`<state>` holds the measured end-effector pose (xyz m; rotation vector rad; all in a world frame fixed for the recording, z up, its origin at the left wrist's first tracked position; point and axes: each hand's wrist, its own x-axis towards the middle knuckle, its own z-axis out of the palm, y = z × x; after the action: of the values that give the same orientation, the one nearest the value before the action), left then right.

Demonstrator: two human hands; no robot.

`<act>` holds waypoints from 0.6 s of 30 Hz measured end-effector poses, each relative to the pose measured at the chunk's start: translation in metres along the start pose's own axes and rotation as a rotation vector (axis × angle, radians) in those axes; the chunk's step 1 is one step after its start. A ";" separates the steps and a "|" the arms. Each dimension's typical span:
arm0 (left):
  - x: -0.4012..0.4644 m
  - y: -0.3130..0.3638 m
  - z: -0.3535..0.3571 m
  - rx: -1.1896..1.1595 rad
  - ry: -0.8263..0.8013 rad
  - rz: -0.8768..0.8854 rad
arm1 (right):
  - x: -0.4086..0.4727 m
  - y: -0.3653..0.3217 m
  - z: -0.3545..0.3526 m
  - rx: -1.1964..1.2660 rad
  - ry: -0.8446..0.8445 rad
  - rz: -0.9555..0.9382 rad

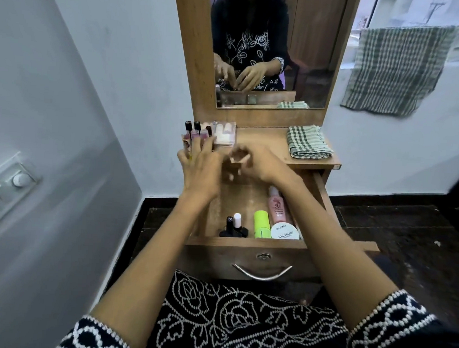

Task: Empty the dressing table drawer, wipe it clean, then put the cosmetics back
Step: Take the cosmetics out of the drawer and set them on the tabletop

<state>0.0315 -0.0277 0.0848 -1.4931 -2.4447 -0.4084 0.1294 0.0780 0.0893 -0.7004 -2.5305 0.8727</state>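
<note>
The dressing table drawer (pixel 245 242) is pulled out toward me. At its front stand black nail polish bottles (pixel 230 227), a white-capped bottle (pixel 237 220), a green tube (pixel 261 224), a pink bottle (pixel 276 206) and a white nail polish jar (pixel 284 231). Several nail polish bottles (pixel 196 131) and a clear box (pixel 224 136) stand on the tabletop's left. My left hand (pixel 199 166) reaches to them with straight fingers touching the bottles. My right hand (pixel 253 162) hovers beside it over the tabletop edge, fingers curled and blurred; whether it holds something is unclear.
A folded green-checked cloth (pixel 308 145) lies on the tabletop's right. The mirror (pixel 271 50) stands behind. A checked towel (pixel 396 68) hangs at the window on the right. A wall with a switch panel (pixel 4 189) is close on the left.
</note>
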 end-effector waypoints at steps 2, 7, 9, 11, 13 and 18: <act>-0.019 -0.001 0.011 -0.042 -0.083 -0.019 | -0.018 0.005 0.012 -0.076 -0.137 0.065; -0.055 0.002 0.032 -0.175 -0.250 -0.094 | -0.051 0.014 0.044 -0.183 -0.227 0.158; -0.062 0.003 0.037 -0.214 -0.290 -0.131 | -0.056 0.018 0.053 -0.206 -0.210 0.201; -0.066 0.004 0.041 -0.216 -0.300 -0.153 | -0.060 0.020 0.058 -0.177 -0.194 0.219; -0.068 0.005 0.043 -0.214 -0.294 -0.168 | -0.062 0.021 0.062 -0.162 -0.185 0.222; -0.070 0.008 0.045 -0.223 -0.254 -0.249 | -0.065 0.026 0.070 -0.124 -0.157 0.232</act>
<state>0.0671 -0.0657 0.0188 -1.3988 -2.8843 -0.5893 0.1564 0.0264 0.0085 -1.0189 -2.6989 0.8816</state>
